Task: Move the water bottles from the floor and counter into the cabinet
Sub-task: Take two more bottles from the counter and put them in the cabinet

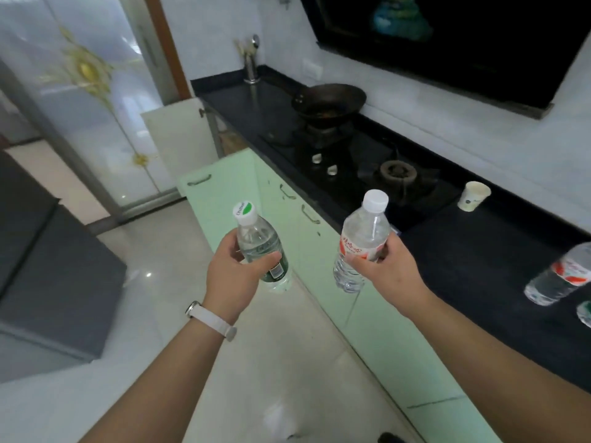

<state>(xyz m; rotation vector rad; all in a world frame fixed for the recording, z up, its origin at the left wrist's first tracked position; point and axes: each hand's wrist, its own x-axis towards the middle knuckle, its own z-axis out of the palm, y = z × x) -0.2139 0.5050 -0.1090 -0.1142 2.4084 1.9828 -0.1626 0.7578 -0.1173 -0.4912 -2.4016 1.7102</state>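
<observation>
Head view: left hand (228, 276) is wrapped round a green-labelled bottle (260, 247), its cap lettering too blurred to read. Right hand (388, 266) clasps a red-labelled bottle (361, 241), print unreadable. Both are held above the floor, beside the counter's (479, 251) front edge and the open green cabinet door (220, 187).

You are facing open floor (179, 362) ahead; an open cabinet door (220, 199) is jutting into it beside the counter (479, 270).
</observation>
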